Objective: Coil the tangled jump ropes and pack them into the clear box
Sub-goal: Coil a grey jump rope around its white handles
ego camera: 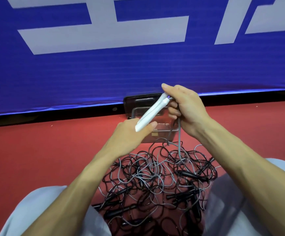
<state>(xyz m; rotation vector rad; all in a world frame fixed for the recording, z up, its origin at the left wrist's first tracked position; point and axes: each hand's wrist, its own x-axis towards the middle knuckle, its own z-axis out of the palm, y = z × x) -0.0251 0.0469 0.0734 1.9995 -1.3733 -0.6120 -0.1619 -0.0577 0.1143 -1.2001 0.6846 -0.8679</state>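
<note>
A tangle of black and grey jump ropes [158, 178] lies on the red floor between my knees, with several black handles in it. My right hand [184, 106] grips the top of two white handles [151, 113] held together, and a grey rope [179, 133] hangs from them into the pile. My left hand [131, 133] pinches the lower ends of the white handles. The clear box [168, 133] stands on the floor behind the hands, partly hidden by them.
A dark lid [138, 101] leans behind the box against a blue banner wall [104, 74] with white lettering. Red floor [44, 150] stretches left and right. My light trouser knees [36, 210] frame the rope pile.
</note>
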